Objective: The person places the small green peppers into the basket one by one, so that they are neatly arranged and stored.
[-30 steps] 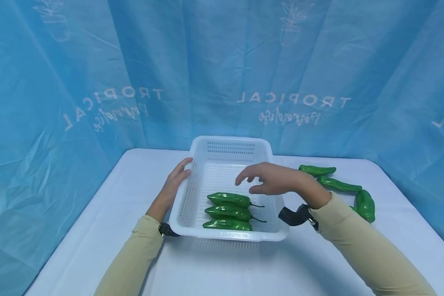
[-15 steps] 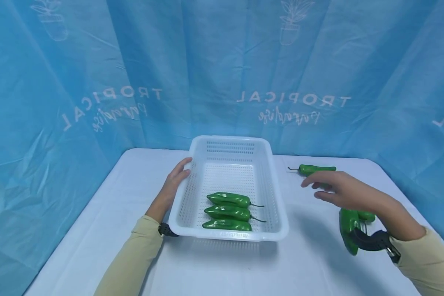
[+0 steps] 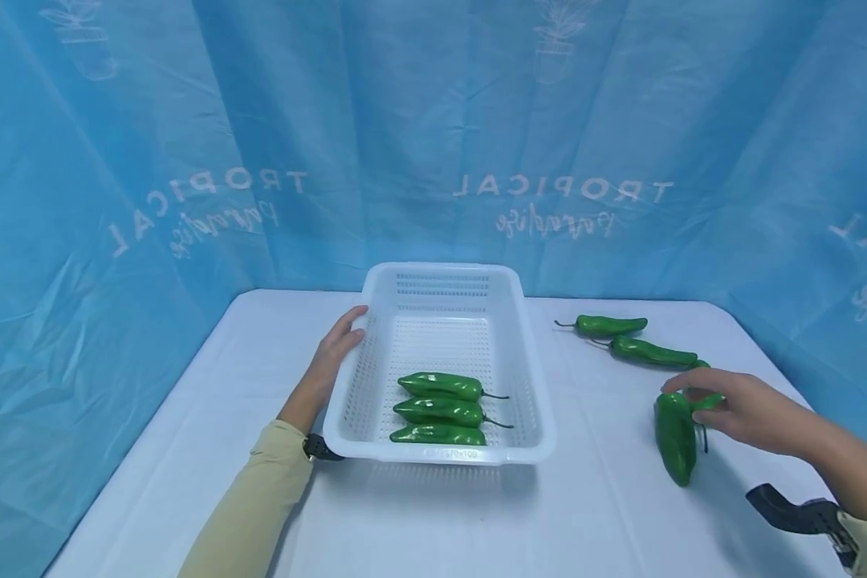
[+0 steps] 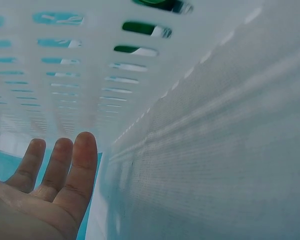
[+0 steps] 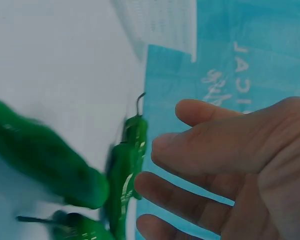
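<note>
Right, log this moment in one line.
left hand: at basket rim | right hand: over loose peppers | in basket: three peppers

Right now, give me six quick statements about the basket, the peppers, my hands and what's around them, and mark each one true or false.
1. Three peppers lie in the basket. True.
2. The left hand is inside the basket. False: it is outside, at the basket's left side.
3. The right hand is over the basket. False: it is off to the right, by peppers outside the basket.
4. The two far peppers on the table point their stems toward the basket. True.
5. Every pepper is in the basket. False: several are on the table.
6. A blue curtain hangs behind the table. True.
</note>
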A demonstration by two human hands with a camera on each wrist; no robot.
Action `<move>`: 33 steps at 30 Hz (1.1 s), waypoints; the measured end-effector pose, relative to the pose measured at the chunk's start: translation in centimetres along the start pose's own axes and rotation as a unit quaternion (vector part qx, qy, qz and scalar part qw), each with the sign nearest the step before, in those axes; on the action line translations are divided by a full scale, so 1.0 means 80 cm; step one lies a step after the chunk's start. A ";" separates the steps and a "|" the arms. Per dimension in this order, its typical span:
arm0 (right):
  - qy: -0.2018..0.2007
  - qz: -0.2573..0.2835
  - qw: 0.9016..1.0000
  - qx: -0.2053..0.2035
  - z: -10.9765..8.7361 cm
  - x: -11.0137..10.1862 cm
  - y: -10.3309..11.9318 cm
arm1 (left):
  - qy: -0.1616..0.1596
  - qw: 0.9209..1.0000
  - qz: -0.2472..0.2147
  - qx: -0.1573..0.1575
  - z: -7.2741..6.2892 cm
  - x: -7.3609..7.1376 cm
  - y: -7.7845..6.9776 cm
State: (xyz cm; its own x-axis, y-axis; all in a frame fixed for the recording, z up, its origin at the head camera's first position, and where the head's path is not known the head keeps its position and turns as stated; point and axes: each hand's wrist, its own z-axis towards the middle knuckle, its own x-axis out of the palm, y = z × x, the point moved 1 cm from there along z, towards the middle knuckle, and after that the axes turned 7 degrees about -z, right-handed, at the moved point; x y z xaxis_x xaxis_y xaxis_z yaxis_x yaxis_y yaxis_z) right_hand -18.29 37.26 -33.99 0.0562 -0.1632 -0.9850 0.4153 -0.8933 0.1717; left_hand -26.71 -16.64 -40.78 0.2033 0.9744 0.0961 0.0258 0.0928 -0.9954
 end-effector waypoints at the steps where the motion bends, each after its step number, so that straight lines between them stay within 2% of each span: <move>1: 0.000 0.000 1.000 0.003 -0.003 0.003 -0.002 | 0.000 1.000 0.002 0.000 0.000 0.000 0.000; 10: 0.039 -0.017 0.999 0.030 -0.010 0.027 -0.011 | 0.000 1.000 0.004 0.003 0.003 -0.004 0.004; 14: 0.032 -0.039 0.998 0.036 -0.012 0.037 -0.018 | 0.000 1.000 0.009 0.007 0.003 -0.003 0.004; 21: 0.024 -0.091 0.994 0.058 -0.012 0.054 -0.025 | -0.010 0.999 0.037 -0.004 0.001 -0.001 0.004; 33: -0.020 -0.096 0.995 0.013 -0.006 0.066 -0.015 | -0.008 0.999 0.032 0.003 0.002 -0.002 0.004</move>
State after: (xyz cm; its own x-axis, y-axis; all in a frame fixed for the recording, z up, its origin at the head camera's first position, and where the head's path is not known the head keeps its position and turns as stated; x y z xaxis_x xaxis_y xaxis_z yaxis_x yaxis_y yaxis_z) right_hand -18.06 37.70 -39.42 -0.0579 -0.0052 -0.9983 0.3907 -0.9204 -0.0178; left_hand -26.89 -16.73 -41.09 0.1886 0.9815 0.0329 0.0084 0.0319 -0.9995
